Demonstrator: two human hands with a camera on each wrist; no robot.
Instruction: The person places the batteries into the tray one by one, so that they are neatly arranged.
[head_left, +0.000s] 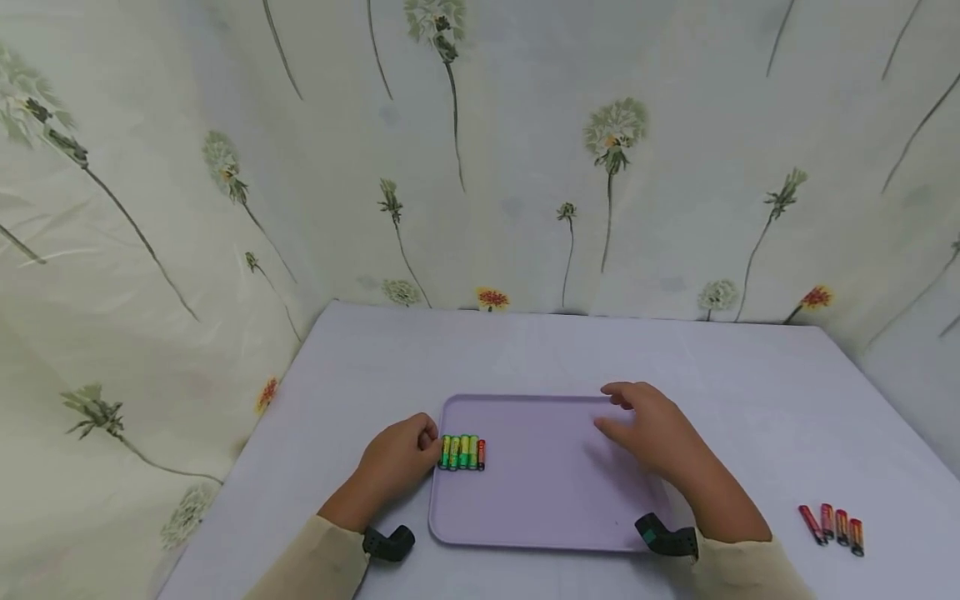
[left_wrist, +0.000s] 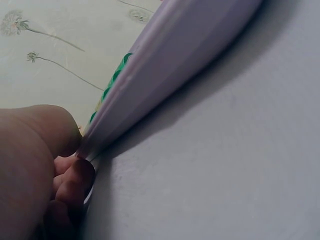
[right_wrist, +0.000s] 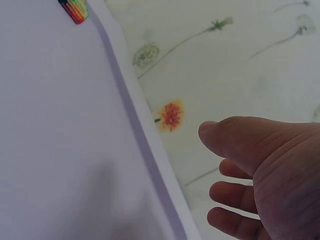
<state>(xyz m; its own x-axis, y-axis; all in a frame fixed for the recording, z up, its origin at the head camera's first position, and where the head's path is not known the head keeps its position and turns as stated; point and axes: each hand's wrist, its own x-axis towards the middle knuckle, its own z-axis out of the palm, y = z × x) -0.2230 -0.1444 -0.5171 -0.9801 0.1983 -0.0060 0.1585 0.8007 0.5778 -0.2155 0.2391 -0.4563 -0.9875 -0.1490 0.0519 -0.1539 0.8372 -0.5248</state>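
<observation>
1. Gripping the left rim of a pale purple tray [head_left: 540,500] with the left hand [head_left: 401,450]; pinching at the edge between thumb and bent fingers, as seen from the left wrist.
2. Hovering over the right part of the tray with the right hand [head_left: 656,429]; released, with thumb and fingers spread apart; casting a soft shadow on the tray floor.
3. Counted four yellow-green batteries [head_left: 463,452] inside the tray; lying side by side in a row at the left rim, just beside the left fingertips.
4. Found one red battery [head_left: 482,455] at the right end of that row; lying parallel to the others and looking slightly shorter.
5. Counted four more red batteries [head_left: 842,527] outside the tray, well apart from it at far right; lying in a loose row, with a slant in the leftmost.
6. Noted a white cover on the table [head_left: 525,358], beneath tray and loose batteries alike.
7. Noted dandelions and orange flowers printed on the pale wall cloth [head_left: 510,150] behind.
8. Noted beige sleeves [head_left: 315,562] on both arms, with black wrist cameras [head_left: 386,546] just beyond the cuffs.
</observation>
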